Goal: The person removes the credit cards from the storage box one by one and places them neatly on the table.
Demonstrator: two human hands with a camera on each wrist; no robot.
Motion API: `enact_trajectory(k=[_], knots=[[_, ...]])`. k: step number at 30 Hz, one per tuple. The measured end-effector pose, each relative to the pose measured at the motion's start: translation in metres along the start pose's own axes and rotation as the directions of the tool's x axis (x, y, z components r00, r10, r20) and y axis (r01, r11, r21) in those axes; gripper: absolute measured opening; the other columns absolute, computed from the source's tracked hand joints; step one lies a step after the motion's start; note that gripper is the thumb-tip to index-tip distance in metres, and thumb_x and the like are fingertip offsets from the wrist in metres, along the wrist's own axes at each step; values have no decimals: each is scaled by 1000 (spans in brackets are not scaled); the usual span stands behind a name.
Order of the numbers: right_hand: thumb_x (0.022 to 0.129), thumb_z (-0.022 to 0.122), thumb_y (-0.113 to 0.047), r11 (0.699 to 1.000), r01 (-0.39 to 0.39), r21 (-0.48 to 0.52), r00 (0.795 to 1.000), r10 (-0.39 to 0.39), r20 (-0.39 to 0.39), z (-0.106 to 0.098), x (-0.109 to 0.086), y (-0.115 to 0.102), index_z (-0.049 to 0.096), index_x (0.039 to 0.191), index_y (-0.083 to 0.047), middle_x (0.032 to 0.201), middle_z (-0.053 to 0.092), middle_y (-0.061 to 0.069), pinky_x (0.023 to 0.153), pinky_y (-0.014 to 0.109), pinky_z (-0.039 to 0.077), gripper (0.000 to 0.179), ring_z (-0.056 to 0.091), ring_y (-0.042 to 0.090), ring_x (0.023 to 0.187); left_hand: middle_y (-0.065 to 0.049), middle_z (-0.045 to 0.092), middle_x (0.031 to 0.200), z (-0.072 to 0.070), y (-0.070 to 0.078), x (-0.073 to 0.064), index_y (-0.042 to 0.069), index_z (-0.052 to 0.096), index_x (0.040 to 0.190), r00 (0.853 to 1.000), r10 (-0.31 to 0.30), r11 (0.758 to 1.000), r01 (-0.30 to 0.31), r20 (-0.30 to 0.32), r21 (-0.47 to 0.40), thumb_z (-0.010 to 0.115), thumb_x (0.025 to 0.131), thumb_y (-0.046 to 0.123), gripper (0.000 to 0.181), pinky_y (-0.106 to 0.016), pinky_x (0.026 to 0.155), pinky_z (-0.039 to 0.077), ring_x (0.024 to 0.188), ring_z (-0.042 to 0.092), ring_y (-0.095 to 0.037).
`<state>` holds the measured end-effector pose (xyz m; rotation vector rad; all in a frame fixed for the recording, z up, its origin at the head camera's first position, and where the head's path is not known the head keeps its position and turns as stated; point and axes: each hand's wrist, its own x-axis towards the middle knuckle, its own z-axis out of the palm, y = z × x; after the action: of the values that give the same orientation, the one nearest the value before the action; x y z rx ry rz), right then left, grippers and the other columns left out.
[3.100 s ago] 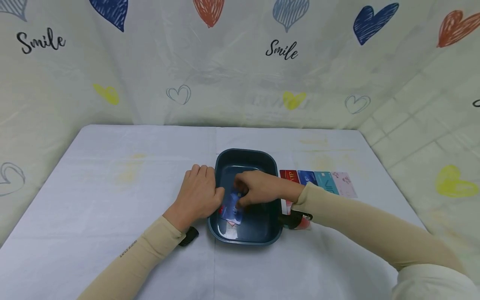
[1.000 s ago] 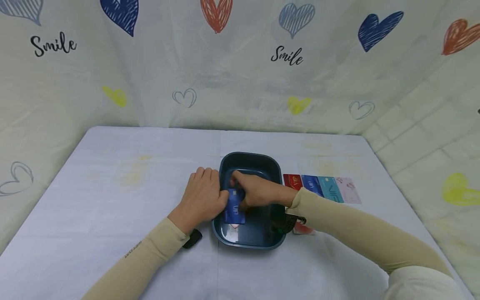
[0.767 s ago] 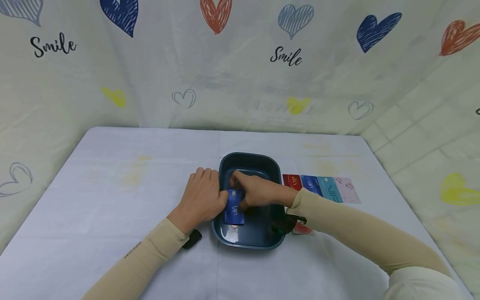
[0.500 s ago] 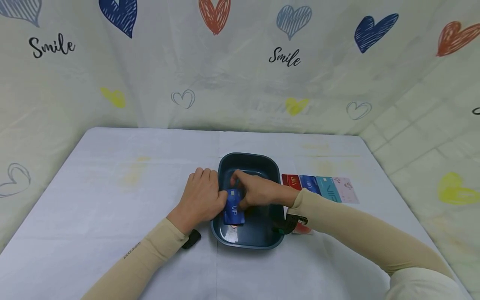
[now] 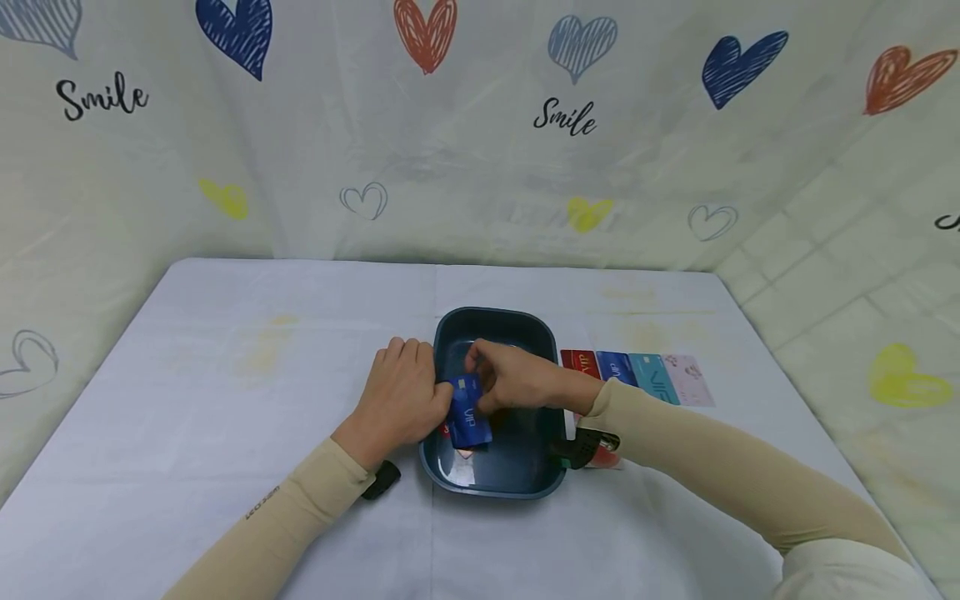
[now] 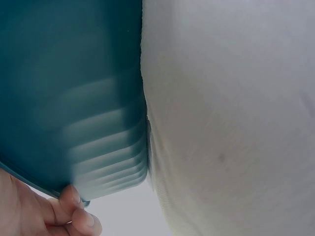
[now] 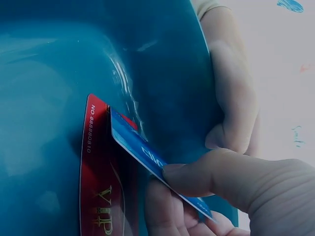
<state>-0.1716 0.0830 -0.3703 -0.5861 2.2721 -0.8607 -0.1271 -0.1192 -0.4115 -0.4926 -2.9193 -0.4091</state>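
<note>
My left hand (image 5: 401, 398) grips the left rim of a dark blue plastic basin (image 5: 517, 473); its curled fingertips (image 6: 74, 199) show at the rim in the left wrist view. Inside the basin, my right hand (image 5: 517, 379) pinches a blue VIP card (image 5: 469, 418) between thumb and fingers. The right wrist view shows that blue card tilted, one edge raised. Beneath it a red VIP card (image 7: 96, 172) lies in the basin, partly covered. A pale corner of another card shows below the blue one in the head view.
Right of the basin lie a red card (image 5: 580, 361), a blue card (image 5: 617, 367), a teal card (image 5: 654, 377) and a pink card (image 5: 688, 380) in a row. Another reddish card (image 5: 606, 458) sits nearer, partly hidden by the right wrist's camera (image 5: 581, 448). A white cloth covers the table.
Half a second ago the blue card lay straighter and lower under my right fingers. It is now turned slightly and lifted, and some red shows beside it. My left hand stays on the rim.
</note>
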Motion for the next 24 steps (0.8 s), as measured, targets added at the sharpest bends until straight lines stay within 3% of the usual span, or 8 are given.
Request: enact_trajectory(k=[11, 24], knots=[[86, 75, -7, 1000, 26, 11, 998, -25, -62, -2, -2, 8, 51, 124, -12, 104, 67, 10, 82, 33, 61, 45, 66, 20, 87, -8, 51, 83, 2, -1, 1, 2, 56, 92, 1000, 4, 1000, -4, -10, 2, 52, 93, 31, 30, -38, 74, 36, 86, 43, -27], [89, 72, -8, 996, 33, 87, 997, -26, -78, -5, -11, 7, 51, 125, -11, 109, 65, 14, 77, 34, 63, 41, 70, 21, 85, -9, 51, 83, 2, 0, 0, 2, 55, 92, 1000, 3, 1000, -3, -21, -5, 53, 93, 30, 29, -39, 75, 37, 86, 43, -28]])
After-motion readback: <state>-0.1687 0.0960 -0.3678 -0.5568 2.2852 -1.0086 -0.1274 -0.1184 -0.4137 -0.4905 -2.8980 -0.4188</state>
